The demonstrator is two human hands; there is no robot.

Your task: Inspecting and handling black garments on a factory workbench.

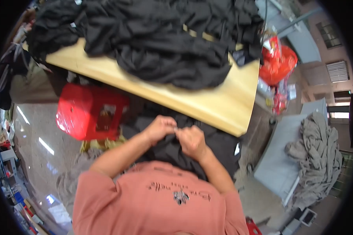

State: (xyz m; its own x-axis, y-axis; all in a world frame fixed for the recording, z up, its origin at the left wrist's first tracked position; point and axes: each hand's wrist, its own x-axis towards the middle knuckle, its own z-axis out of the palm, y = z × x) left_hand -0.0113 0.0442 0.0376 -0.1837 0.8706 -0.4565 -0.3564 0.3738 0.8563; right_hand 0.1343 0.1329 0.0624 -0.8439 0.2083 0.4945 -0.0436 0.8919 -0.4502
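Note:
My left hand and my right hand meet in front of my body, fingertips nearly touching. Both are closed in a pinch around something small between them, too small to make out. Below and around the hands lies dark fabric, draped in front of me, with a small white tag near its right side. Just beyond the hands runs the front edge of a pale wooden table. A large heap of black garments covers much of the tabletop.
A red plastic stool stands left of my hands, with yellowish cloth beside it. Red plastic bags sit past the table's right end. Grey cloth is piled on a light grey-blue surface at the right.

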